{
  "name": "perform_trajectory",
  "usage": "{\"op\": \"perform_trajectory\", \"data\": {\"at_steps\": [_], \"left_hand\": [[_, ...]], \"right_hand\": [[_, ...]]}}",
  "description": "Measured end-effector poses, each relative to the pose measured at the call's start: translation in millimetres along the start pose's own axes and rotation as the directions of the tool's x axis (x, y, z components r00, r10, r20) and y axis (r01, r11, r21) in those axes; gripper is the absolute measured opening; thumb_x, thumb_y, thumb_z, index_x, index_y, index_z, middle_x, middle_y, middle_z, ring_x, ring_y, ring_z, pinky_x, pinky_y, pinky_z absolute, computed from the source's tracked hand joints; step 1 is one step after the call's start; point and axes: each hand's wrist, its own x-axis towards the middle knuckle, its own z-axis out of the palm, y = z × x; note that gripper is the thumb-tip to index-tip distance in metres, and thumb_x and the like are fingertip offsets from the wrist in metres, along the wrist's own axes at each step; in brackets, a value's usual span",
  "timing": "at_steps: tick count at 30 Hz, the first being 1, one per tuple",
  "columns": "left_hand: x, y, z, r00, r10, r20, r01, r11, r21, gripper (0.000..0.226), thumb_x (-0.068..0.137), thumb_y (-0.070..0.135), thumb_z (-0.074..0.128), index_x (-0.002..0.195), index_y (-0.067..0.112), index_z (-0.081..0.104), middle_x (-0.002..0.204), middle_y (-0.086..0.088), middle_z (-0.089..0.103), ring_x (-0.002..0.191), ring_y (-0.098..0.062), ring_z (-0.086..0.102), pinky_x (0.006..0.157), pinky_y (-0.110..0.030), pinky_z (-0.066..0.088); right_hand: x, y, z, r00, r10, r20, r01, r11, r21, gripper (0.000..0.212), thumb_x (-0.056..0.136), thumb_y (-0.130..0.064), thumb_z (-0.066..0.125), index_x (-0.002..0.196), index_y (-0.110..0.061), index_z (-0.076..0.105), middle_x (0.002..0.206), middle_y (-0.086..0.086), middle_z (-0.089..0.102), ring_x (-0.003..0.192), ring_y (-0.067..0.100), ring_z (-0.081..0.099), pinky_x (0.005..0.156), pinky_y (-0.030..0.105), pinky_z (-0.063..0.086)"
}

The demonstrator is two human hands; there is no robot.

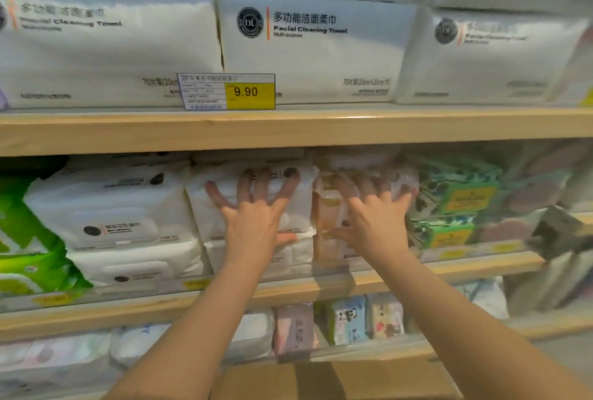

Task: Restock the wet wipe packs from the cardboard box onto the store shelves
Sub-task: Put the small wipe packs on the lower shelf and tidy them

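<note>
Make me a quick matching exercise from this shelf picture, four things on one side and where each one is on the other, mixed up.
Things:
1. price tag
2. left hand
3. cardboard box
4. green packs

Places:
A. bottom of the view, below the shelves
B. far left of the middle shelf
C. front edge of the top shelf
D. spread flat on a white wipe pack

Pairs: 1-C, 2-D, 3-A, 4-B

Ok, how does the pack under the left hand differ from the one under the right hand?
The white pack under the left hand is plain white with a small dark round logo; the peach pack under the right hand is orange-pink and blurred. The left hand's fingers lie spread flat on the white pack; the right hand's fingers curl over the peach pack's top. Both sit side by side on the middle shelf.
</note>
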Motion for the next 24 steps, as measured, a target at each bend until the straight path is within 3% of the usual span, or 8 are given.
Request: {"op": "perform_trajectory", "data": {"at_steps": [3, 6, 9, 12, 15, 18, 24], "left_hand": [[-1, 2, 0, 0.999, -0.004, -0.038, 0.004, 1.000, 0.019, 0.120, 0.038, 0.075, 0.073, 0.139, 0.042, 0.017, 0.131, -0.011, 0.046, 0.120, -0.034, 0.030, 0.095, -0.079, 0.008], [-4, 3, -3, 0.999, -0.012, -0.032, 0.012, 1.000, 0.012, 0.118, 0.042, 0.073, 0.073, 0.141, 0.041, 0.017, 0.134, -0.012, 0.044, 0.122, -0.035, 0.029, 0.096, -0.078, 0.009], [-9, 5, -22, 0.999, -0.007, 0.032, 0.005, 0.998, 0.055, 0.110, 0.057, 0.071, 0.068, 0.146, 0.040, 0.011, 0.141, -0.012, 0.038, 0.129, -0.035, 0.028, 0.098, -0.076, 0.011], [-20, 8, -45, 0.992, 0.011, 0.127, -0.016, 0.999, 0.037, 0.096, 0.077, 0.066, 0.055, 0.149, 0.034, 0.000, 0.148, -0.012, 0.027, 0.136, -0.034, 0.022, 0.104, -0.071, 0.012], [-51, 12, -65, 0.989, 0.044, 0.142, -0.027, 0.992, -0.120, 0.082, 0.085, 0.054, 0.052, 0.150, 0.025, 0.010, 0.147, -0.012, 0.029, 0.136, -0.030, 0.025, 0.109, -0.062, 0.016], [-100, 14, -63, 0.994, 0.036, 0.101, -0.010, 0.969, -0.246, 0.075, 0.084, 0.047, 0.059, 0.147, 0.023, 0.025, 0.141, -0.011, 0.041, 0.131, -0.031, 0.036, 0.107, -0.060, 0.022], [-212, 18, -32, 0.932, -0.102, 0.349, 0.188, 0.957, -0.221, 0.071, 0.085, 0.041, 0.062, 0.146, 0.019, 0.032, 0.139, -0.015, 0.045, 0.129, -0.034, 0.040, 0.104, -0.062, 0.029]], "right_hand": [[1, 8, -7, 0.999, -0.041, 0.009, 0.041, 0.999, 0.000, 0.080, 0.081, -0.069, 0.050, 0.147, -0.037, 0.019, 0.126, 0.005, 0.053, 0.114, 0.033, 0.051, 0.101, 0.062, 0.025], [-3, 11, -15, 0.998, -0.053, 0.042, 0.052, 0.998, 0.017, 0.070, 0.083, -0.064, 0.052, 0.141, -0.031, 0.032, 0.124, 0.007, 0.053, 0.113, 0.032, 0.051, 0.101, 0.061, 0.023], [-6, 16, -26, 0.986, -0.111, 0.126, 0.107, 0.993, 0.042, 0.067, 0.083, -0.059, 0.056, 0.136, -0.025, 0.034, 0.129, 0.009, 0.048, 0.119, 0.032, 0.045, 0.103, 0.056, 0.024], [-22, 32, -39, 0.978, -0.170, 0.119, 0.149, 0.974, 0.170, 0.074, 0.083, -0.051, 0.061, 0.141, -0.026, 0.025, 0.137, 0.009, 0.036, 0.128, 0.031, 0.034, 0.106, 0.050, 0.023], [-58, 52, -49, 0.980, -0.184, 0.082, 0.153, 0.946, 0.286, 0.074, 0.087, -0.049, 0.058, 0.147, -0.030, 0.018, 0.146, 0.004, 0.028, 0.135, 0.028, 0.027, 0.108, 0.045, 0.025], [-103, 70, -39, 0.980, -0.152, 0.128, 0.112, 0.954, 0.278, 0.071, 0.089, -0.051, 0.053, 0.148, -0.031, 0.018, 0.149, 0.001, 0.027, 0.137, 0.025, 0.025, 0.109, 0.042, 0.023], [-197, 96, 15, 0.946, -0.020, 0.323, -0.081, 0.952, 0.296, 0.069, 0.089, -0.050, 0.051, 0.147, -0.030, 0.019, 0.149, 0.002, 0.029, 0.138, 0.024, 0.026, 0.110, 0.042, 0.025]]}}
